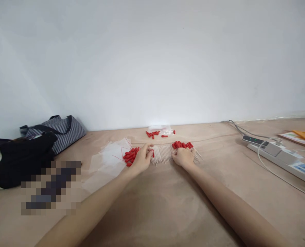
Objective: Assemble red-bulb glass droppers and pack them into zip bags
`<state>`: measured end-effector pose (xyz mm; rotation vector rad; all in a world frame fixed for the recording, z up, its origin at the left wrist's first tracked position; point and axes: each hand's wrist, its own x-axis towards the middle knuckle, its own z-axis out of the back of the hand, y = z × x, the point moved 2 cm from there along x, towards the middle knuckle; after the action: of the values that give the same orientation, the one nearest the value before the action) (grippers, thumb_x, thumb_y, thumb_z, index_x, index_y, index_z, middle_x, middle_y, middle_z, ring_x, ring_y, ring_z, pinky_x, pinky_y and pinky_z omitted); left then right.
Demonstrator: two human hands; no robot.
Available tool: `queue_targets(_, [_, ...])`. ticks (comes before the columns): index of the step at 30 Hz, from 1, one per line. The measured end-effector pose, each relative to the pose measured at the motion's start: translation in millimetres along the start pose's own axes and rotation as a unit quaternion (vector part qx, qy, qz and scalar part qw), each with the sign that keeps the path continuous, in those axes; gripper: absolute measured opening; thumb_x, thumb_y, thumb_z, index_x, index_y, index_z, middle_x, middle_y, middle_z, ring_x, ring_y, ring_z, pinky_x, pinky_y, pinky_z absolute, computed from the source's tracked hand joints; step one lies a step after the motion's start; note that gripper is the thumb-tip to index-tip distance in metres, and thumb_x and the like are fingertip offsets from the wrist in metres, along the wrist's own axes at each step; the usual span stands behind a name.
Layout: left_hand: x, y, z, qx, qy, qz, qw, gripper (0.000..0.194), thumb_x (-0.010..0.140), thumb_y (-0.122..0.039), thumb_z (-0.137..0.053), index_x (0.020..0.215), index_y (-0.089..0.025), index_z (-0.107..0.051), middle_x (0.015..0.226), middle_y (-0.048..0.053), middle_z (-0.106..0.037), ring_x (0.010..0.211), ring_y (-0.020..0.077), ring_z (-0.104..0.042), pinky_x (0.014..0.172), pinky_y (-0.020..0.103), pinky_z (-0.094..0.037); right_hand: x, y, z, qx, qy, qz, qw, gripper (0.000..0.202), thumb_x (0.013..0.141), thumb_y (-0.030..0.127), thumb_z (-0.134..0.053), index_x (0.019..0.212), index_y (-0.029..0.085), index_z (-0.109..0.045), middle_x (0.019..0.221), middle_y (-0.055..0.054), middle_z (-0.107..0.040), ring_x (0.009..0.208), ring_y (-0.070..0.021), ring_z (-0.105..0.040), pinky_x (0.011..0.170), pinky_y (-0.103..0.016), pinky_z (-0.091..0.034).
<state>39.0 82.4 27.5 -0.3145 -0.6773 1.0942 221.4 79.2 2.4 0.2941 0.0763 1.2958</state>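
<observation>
A row of thin pale sticks (pixel 162 154) lies side by side on the wooden table, between my two hands. My left hand (pixel 142 158) is at the row's left end, its thumb and fingers closed on a small red piece (pixel 152 153). To its left is a pile of red pieces (pixel 130 156). My right hand (pixel 183 157) is closed at the row's right end, over sticks with red tips (pixel 182 144); what its fingers hold is hidden. A few bare stick ends show to the right of that hand.
Clear plastic bags (pixel 108 157) lie at left. Behind the row are loose red pieces (pixel 152 133) and another bag (pixel 162 129). A striped bag (pixel 67 132) and black bag (pixel 21 161) stand far left. A power strip (pixel 283 159) with cables and papers (pixel 298 138) are at right.
</observation>
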Motion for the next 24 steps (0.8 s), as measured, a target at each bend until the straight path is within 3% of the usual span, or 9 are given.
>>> queue_targets(5, [-64,7,12.5,-0.140,0.081,0.006,0.987,0.010,0.080,-0.022,-0.041,0.083,-0.018,-0.049,0.073,0.000,-0.057,0.069,0.0128,-0.056,0.063,0.024,-0.044,1,-2,1,0.008,0.002,-0.008,1.000,0.025,0.074,0.032,-0.045,0.071,0.018,-0.066,0.082,-0.011,-0.065,0.092,-0.0266,-0.053,0.085,-0.043,-0.022])
queue_targets(9, [-77,12,19.5,-0.117,0.079,0.039,0.989,0.007,0.074,-0.019,-0.046,0.079,-0.018,-0.050,0.073,0.000,-0.056,0.068,0.0130,-0.054,0.060,0.023,-0.043,0,-4,1,0.014,-0.004,-0.021,1.000,0.031,0.078,0.034,-0.041,0.071,0.019,-0.066,0.081,-0.011,-0.065,0.088,-0.0263,-0.054,0.082,-0.043,-0.024])
queue_targets(11, [-80,14,21.7,-0.096,0.075,0.044,0.992,0.015,0.067,-0.013,-0.050,0.081,-0.018,-0.052,0.078,0.001,-0.057,0.072,0.0141,-0.054,0.063,0.024,-0.044,-4,-7,2,0.026,-0.021,-0.008,0.999,0.030,0.079,0.034,-0.040,0.073,0.020,-0.067,0.083,-0.010,-0.065,0.089,-0.0259,-0.053,0.080,-0.041,-0.025])
queue_targets(14, [-83,14,22.3,-0.047,0.075,0.014,0.996,0.029,0.063,-0.012,-0.054,0.091,-0.018,-0.055,0.087,0.003,-0.059,0.079,0.0167,-0.055,0.069,0.028,-0.045,-16,-15,5,0.062,-0.070,0.081,0.992,0.028,0.080,0.035,-0.043,0.073,0.020,-0.066,0.083,-0.007,-0.064,0.088,-0.0236,-0.051,0.077,-0.036,-0.026])
queue_targets(19, [-83,10,15.3,0.005,0.068,-0.035,0.997,0.027,0.071,-0.028,-0.057,0.095,-0.017,-0.060,0.086,0.005,-0.058,0.080,0.0183,-0.055,0.074,0.031,-0.044,-46,-39,8,0.088,-0.095,0.307,0.943,0.029,0.083,0.036,-0.044,0.069,0.020,-0.063,0.072,-0.004,-0.060,0.078,-0.0179,-0.048,0.072,-0.031,-0.025])
queue_targets(24, [-75,10,6.0,0.025,0.062,-0.028,0.997,0.018,0.076,-0.028,-0.052,0.083,-0.021,-0.067,0.078,0.003,-0.058,0.074,0.0165,-0.054,0.067,0.028,-0.043,-59,-55,5,0.090,-0.084,0.380,0.917,0.029,0.083,0.038,-0.046,0.068,0.023,-0.065,0.066,-0.003,-0.057,0.072,-0.0162,-0.046,0.070,-0.032,-0.025])
